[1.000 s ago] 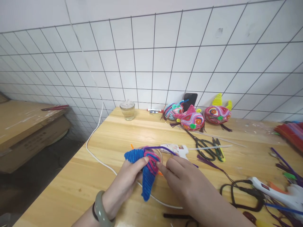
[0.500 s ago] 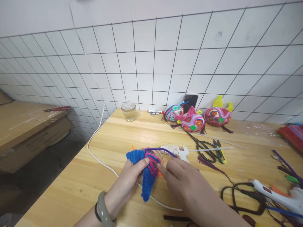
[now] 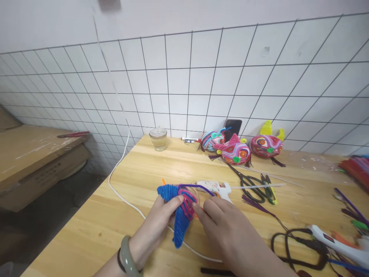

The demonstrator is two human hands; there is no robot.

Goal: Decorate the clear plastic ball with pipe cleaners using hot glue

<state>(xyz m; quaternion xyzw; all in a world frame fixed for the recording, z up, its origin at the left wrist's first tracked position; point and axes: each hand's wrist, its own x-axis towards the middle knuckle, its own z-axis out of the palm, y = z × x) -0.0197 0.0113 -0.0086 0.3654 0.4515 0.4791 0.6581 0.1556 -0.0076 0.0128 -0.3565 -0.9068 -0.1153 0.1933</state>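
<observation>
My left hand [image 3: 163, 219] grips a pipe-cleaner craft piece [image 3: 182, 227] with two blue ear-like points and a coiled pink and blue middle. The thumb rests on the coil. A purple pipe cleaner [image 3: 198, 186] arcs from the piece's top over to my right hand [image 3: 221, 215], whose fingers are curled around its end. My right index finger or thumb presses at the coil's right edge. Behind my hands lies a white glue gun [image 3: 221, 189] with a clear glue stick in its back. Part of the piece is hidden by my left hand.
Three finished-looking colourful heads [image 3: 235, 152] stand by the tiled wall, with a phone [image 3: 233, 129] behind. Black scissors [image 3: 250, 186] lie to the right, near a purple tassel [image 3: 256, 204]. A glass of liquid [image 3: 158, 139] stands at the back left. A white cord [image 3: 123, 198] crosses the table.
The whole view has shifted slightly, so the scene sits a little lower in the picture. Both hands keep nearly the same hold on the piece.
</observation>
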